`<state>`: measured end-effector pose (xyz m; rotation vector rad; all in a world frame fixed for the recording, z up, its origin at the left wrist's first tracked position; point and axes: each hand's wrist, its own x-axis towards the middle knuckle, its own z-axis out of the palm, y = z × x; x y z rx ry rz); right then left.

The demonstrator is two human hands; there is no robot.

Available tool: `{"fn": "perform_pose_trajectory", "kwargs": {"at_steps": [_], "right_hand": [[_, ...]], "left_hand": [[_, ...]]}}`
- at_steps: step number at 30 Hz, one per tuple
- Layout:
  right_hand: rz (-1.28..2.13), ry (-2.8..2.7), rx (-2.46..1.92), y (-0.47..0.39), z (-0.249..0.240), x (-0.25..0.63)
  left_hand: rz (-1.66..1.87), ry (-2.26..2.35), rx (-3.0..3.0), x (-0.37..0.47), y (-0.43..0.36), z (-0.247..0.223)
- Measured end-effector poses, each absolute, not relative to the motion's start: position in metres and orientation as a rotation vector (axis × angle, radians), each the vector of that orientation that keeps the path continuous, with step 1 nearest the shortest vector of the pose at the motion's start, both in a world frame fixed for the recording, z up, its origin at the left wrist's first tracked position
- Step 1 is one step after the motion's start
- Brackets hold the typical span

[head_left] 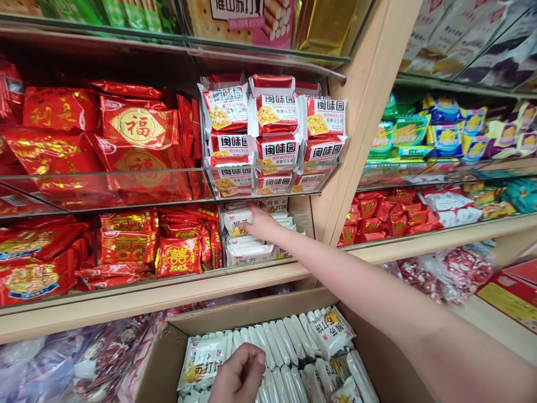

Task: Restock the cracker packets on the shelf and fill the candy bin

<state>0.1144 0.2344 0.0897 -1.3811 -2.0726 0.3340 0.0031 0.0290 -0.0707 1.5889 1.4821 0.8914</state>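
My right hand (pixel 262 223) reaches into the lower shelf compartment, its fingers closed on a white cracker packet (pixel 237 221) on top of other white packets (pixel 249 253). Over the open cardboard box (pixel 168 350), my left hand (pixel 241 374) is curled, fingertips near the thumb; nothing shows in it. Rows of upright white packets (pixel 277 341) fill the box, and one packet (pixel 203 361) lies flat at its left, beside my left hand. Another packet (pixel 331 331) lies tilted on top at the right.
Above my right hand, red-and-white packets (pixel 274 154) are stacked behind a clear shelf front. Red packets (pixel 138 126) fill compartments to the left. A wooden upright (pixel 364 101) divides the shelves, with green, blue and red packets (pixel 369 204) beyond it. Bagged goods (pixel 100 358) lie left of the box.
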Motion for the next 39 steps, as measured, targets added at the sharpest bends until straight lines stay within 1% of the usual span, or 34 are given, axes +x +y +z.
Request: {"fn": "perform_pose_trajectory", "kwargs": {"at_steps": [6,11,15,20,25,28,30,35,37,39], "right_hand": [[0.364,-2.094,-1.407,0.226,0.100,0.121],[0.276,-2.026,-1.301,0.200,0.103,0.145],[0.226,-1.998,-1.130,0.149,0.083,0.168],[0.283,-2.118,-1.012,0.077,0.042,0.193],[0.603,-2.247,-1.097,0.038,-0.010,0.203],[0.866,-2.232,-1.198,0.030,-0.038,0.199],[1.031,-2.159,-1.265,0.029,-0.054,0.191],[1.359,-1.665,-1.266,0.033,-0.076,0.164],[1.423,-1.402,-1.246,0.039,-0.076,0.154],[1.417,-1.201,-1.225,0.045,-0.071,0.147]], "left_hand": [[0.592,1.807,1.943,-0.034,0.039,-0.077],[0.266,2.170,1.945,-0.060,0.055,-0.082],[0.056,2.284,1.857,-0.063,0.060,-0.089],[-0.036,2.234,1.828,-0.066,0.060,-0.089],[0.051,2.164,1.692,-0.073,0.063,-0.082],[0.180,2.100,1.607,-0.073,0.064,-0.074],[0.304,1.979,1.575,-0.068,0.062,-0.066],[0.671,1.427,1.433,-0.036,0.049,-0.050],[0.763,1.285,1.348,-0.023,0.044,-0.045],[0.866,1.220,1.233,-0.012,0.040,-0.040]]}}
